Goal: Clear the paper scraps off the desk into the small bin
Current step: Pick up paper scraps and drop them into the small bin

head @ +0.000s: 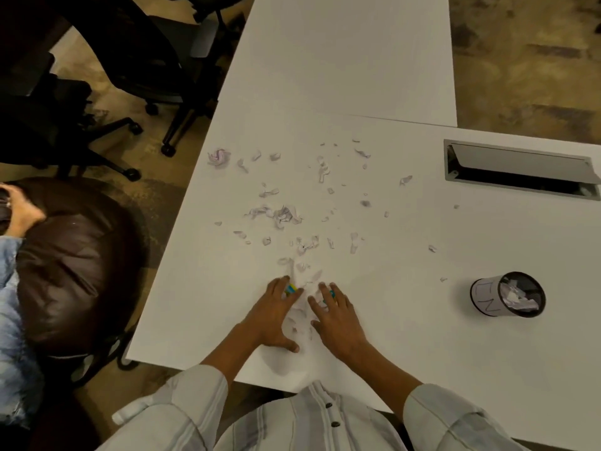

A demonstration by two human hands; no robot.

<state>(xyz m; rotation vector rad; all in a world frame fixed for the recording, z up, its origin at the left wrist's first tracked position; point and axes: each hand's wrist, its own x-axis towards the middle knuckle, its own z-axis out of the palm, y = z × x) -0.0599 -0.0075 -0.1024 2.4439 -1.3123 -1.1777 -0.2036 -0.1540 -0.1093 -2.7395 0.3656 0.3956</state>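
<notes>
Several torn paper scraps (286,216) lie scattered over the middle of the white desk (422,336). A crumpled ball (218,156) sits near the desk's left edge. My left hand (276,314) and my right hand (335,314) rest palm-down on the desk, side by side, fingers spread, with a small heap of scraps (300,307) between them. Bits of yellow and blue show under the fingertips. The small mesh bin (509,294), with paper inside, stands to the right of my hands.
An open cable hatch (520,169) is set into the desk at the far right. Another person in a blue sleeve (13,320) sits at the left in a brown chair (71,262). Black office chairs (107,76) stand beyond the desk's left edge.
</notes>
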